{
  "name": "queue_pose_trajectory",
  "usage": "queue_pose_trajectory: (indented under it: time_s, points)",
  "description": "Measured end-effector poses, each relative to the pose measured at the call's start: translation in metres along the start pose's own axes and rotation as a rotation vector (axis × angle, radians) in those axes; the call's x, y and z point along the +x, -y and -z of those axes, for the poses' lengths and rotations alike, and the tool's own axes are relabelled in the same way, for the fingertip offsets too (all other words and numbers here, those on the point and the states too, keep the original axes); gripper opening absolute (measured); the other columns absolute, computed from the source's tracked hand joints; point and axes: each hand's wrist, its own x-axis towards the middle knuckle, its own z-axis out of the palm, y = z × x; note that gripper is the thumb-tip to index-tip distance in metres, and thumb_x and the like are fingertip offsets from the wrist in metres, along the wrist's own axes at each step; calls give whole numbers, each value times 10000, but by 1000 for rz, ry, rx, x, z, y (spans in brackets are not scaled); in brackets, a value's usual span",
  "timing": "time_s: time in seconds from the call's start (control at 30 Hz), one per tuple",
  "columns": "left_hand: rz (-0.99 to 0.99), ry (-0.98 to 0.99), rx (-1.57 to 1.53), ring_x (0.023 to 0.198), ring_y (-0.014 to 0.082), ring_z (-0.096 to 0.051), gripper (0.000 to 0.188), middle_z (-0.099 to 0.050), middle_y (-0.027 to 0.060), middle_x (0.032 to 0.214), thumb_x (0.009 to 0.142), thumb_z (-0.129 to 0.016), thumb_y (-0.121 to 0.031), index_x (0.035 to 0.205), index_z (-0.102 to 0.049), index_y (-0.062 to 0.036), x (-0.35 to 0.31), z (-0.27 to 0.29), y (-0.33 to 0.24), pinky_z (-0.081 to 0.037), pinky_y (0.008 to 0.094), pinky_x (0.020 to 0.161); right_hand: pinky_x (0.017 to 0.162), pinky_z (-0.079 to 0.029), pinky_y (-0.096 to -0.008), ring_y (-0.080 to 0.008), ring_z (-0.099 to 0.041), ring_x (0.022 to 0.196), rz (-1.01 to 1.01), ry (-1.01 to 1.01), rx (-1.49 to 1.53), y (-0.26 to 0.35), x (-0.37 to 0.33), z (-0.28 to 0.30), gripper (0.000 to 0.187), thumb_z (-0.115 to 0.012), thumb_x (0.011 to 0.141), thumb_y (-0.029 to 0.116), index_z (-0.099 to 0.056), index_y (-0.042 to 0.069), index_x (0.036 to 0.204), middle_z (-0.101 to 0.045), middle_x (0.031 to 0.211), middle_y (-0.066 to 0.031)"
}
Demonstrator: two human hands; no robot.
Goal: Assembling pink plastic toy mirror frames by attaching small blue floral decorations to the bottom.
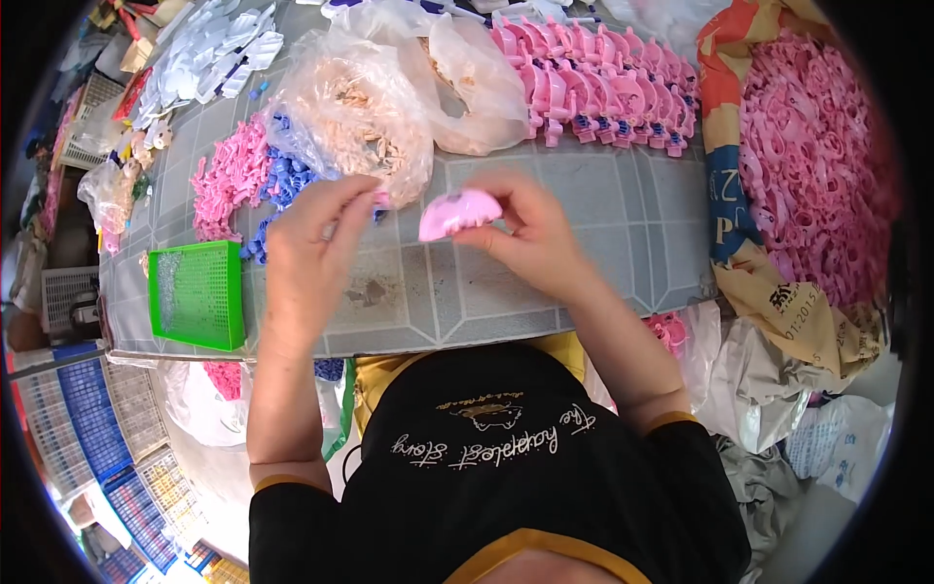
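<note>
left hand (316,229): thumb and fingertips pinching a small pink plastic piece (380,200) above the grey tile-patterned tabletop (647,224).
right hand (525,229): thumb under, fingers behind, gripping a glossy pink curved plastic shell (459,214).
step: I read mid-handling; piece and shell apart, not joined.
next move: mating them, I'd judge, calls for lining up the piece, shell steady.
green mesh tray (239,277): left, near table edge.
small parts: heaps of blue plastic (287,170) and pink plastic (229,180) beyond it.
clear plastic bag (302,92): tan bits inside; crowds the left fingertips, snag risk.
paper sack (747,258): right, full of pink parts (817,165).
far: pink curved pieces (608,83) in rows.
</note>
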Motion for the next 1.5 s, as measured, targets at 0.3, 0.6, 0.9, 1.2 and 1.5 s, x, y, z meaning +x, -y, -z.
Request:
queue_pose_trajectory:
  time_s: [0.3, 0.6, 0.9, 1.2, 1.5]
  points:
    - [-37, 53, -278, 886, 193, -723, 174, -770, 114, 971, 841, -763, 28, 1013, -779, 5, -6, -27, -14, -554, 295, 802, 937, -592, -452, -330, -724, 1006, 638, -87, -415, -3, 1, -8, 266, -795, 758, -5, -683, 31, 997, -715, 1066, -139]
    - [-74, 56, -264, 858, 216, -724, 174, -767, 109, 904, 795, -758, 47, 955, -795, -8, -5, -28, -13, -560, 315, 781, 961, -577, -523, -368, -703, 1040, 770, 14, -529, 1, 2, -7, 250, -742, 812, 41, -678, 12, 1051, -688, 1127, -155]
    - [-203, 187, -11, 810, 208, -695, 214, -724, 119, 847, 745, -753, 71, 942, -791, -3, 2, -8, -26, -522, 304, 716, 967, -555, -555, -391, -686, 1006, 775, 53, -638, 8, -3, -18, 286, -734, 823, 40, -668, 15, 1100, -665, 1156, -177]
    - [75, -118, 21, 914, 376, -714, 236, -749, 177, 1037, 945, -694, -164, 1121, -742, -14, 11, 1, 18, -568, 415, 789, 1017, -510, -361, -265, -640, 1108, 96, -28, -296, 10, -3, -21, 471, -725, 886, -19, -565, 2, 1328, -625, 1202, -124]
    - [253, -116, 1093, 964, 359, -689, 179, -707, 133, 1012, 813, -752, -182, 971, -789, -106, 31, 81, 175, -559, 489, 875, 992, -469, -274, -144, -585, 1154, -221, 14, 342, 16, 4, -15, 434, -715, 932, 11, -578, 13, 1344, -599, 1232, -70]
